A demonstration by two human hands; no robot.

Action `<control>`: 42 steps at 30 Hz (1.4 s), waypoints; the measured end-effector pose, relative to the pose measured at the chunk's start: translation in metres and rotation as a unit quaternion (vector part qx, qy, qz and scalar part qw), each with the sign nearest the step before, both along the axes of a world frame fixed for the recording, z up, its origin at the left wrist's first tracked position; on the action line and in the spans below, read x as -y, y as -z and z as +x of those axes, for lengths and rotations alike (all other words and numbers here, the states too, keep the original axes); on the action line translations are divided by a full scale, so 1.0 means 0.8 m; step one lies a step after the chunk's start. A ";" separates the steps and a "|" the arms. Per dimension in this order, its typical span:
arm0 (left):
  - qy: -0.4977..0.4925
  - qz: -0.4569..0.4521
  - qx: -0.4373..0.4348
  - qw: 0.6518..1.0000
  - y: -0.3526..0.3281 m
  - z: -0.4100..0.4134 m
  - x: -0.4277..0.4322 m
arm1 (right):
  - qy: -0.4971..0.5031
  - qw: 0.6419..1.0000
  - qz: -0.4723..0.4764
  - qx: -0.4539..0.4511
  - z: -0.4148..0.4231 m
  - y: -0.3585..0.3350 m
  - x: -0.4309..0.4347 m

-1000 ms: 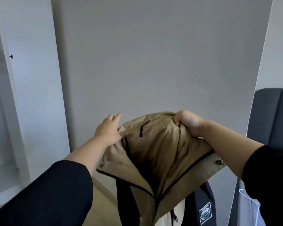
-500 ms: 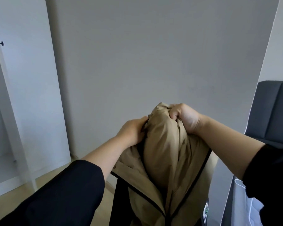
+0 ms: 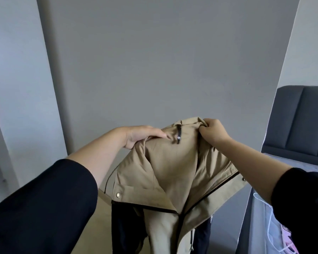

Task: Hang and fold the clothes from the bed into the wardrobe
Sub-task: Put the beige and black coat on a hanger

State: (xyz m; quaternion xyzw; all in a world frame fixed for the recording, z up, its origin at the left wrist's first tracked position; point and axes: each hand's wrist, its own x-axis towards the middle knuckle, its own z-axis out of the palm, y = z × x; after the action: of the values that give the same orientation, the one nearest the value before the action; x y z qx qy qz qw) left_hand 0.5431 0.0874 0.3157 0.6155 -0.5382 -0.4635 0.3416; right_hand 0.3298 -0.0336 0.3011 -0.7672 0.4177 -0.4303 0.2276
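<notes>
The right hand (image 3: 212, 132) has a clenched grip on the collar of the tan jacket (image 3: 169, 167), bunching fabric just beside the black hanging loop (image 3: 179, 134), probably to hold the neck high and show the loop. The left hand (image 3: 141, 135) lays straight fingers across the collar's other side, spreading it, not clenching. Both forearms reach forward and up, about level. The jacket hangs in the air before the grey wall (image 3: 154, 61), with the bed (image 3: 286, 163) off right and no hanger in view.
</notes>
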 end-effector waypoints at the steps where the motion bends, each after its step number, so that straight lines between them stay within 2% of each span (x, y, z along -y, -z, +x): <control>1: 0.028 -0.013 0.031 0.999 -0.002 -0.004 0.002 | 0.012 1.000 0.010 -0.002 -0.004 0.010 0.005; 3: 0.003 -0.089 0.069 0.994 0.001 -0.013 0.010 | 0.040 0.999 0.022 0.006 -0.009 0.031 0.014; 6: -0.067 -0.197 0.049 0.977 0.005 -0.021 0.019 | 0.040 0.997 0.058 -0.020 -0.020 0.058 0.021; 8: -0.092 -0.232 0.041 0.967 0.009 -0.020 0.022 | 0.020 0.992 0.102 -0.071 -0.030 0.076 0.025; 11: -0.104 -0.260 0.024 0.960 0.014 -0.016 0.022 | 0.054 0.978 0.158 -0.122 -0.040 0.107 0.023; 13: -0.116 -0.268 0.020 0.956 0.016 -0.016 0.021 | 0.063 0.971 0.206 -0.104 -0.038 0.128 0.015; 15: -0.133 -0.275 0.021 0.952 0.017 -0.015 0.021 | 0.022 0.972 0.230 -0.041 -0.029 0.144 -0.001; 18: -0.160 -0.278 0.034 0.946 0.015 -0.014 0.021 | -0.052 0.975 0.190 0.100 -0.004 0.145 -0.028; 19: -0.162 -0.279 0.035 0.946 0.015 -0.012 0.020 | -0.062 0.978 0.166 0.108 0.004 0.139 -0.033; 23: -0.158 -0.276 0.037 0.947 0.012 -0.012 0.014 | -0.039 0.993 0.053 -0.101 0.027 0.115 -0.031; 25: -0.157 -0.277 0.060 0.946 0.008 -0.009 0.009 | 0.005 0.991 0.019 -0.131 0.023 0.099 -0.023; 26: -0.153 -0.276 0.121 0.941 0.004 -0.004 0.004 | 0.038 0.991 -0.002 -0.129 0.017 0.091 -0.019; 27: -0.139 -0.260 0.233 0.927 -0.002 0.005 0.000 | 0.072 0.991 -0.029 -0.113 0.011 0.082 -0.014; 28: -0.117 -0.222 0.371 0.894 -0.011 0.015 -0.005 | 0.104 0.989 -0.050 -0.092 0.006 0.072 -0.010; 29: -0.106 -0.180 0.494 0.844 -0.020 0.024 -0.009 | 0.124 0.987 -0.074 -0.077 0.003 0.062 -0.006; 30: -0.115 -0.157 0.570 0.798 -0.030 0.032 -0.011 | 0.132 0.984 -0.099 -0.069 0.002 0.050 -0.003; 32: -0.187 -0.205 0.626 0.729 -0.046 0.040 -0.013 | 0.134 0.979 -0.142 -0.052 0.006 0.022 -0.005; 34: -0.281 -0.343 0.616 0.651 -0.044 0.040 -0.007 | 0.142 0.974 -0.175 0.030 0.008 -0.006 -0.008; 35: -0.311 -0.379 0.586 0.645 -0.035 0.041 -0.002 | 0.148 0.970 -0.178 0.070 0.007 -0.015 -0.008; 36: -0.318 -0.352 0.566 0.674 -0.023 0.042 -0.001 | 0.152 0.972 -0.164 0.075 0.003 -0.020 -0.008; 37: -0.289 -0.275 0.574 0.715 -0.010 0.045 -0.001 | 0.153 0.978 -0.136 0.025 0.000 -0.023 -0.006; 38: -0.242 -0.165 0.599 0.745 0.008 0.046 -0.002 | 0.147 0.982 -0.097 -0.068 -0.003 -0.020 -0.005; 39: -0.210 -0.070 0.613 0.758 0.026 0.047 -0.003 | 0.135 0.976 -0.058 -0.159 -0.004 -0.013 -0.008; 40: -0.201 -0.027 0.618 0.760 0.042 0.047 -0.005 | 0.133 0.966 -0.034 -0.219 -0.005 -0.004 -0.011; 42: -0.240 -0.036 0.590 0.770 0.059 0.046 -0.001 | 0.139 0.958 -0.028 -0.249 -0.011 0.012 -0.009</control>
State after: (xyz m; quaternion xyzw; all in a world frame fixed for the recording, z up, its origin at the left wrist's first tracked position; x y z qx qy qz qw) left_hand 0.5796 0.0883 0.2683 0.8644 -0.4849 0.1072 0.0790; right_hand 0.3209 -0.0267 0.2913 -0.7906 0.5513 -0.2644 0.0333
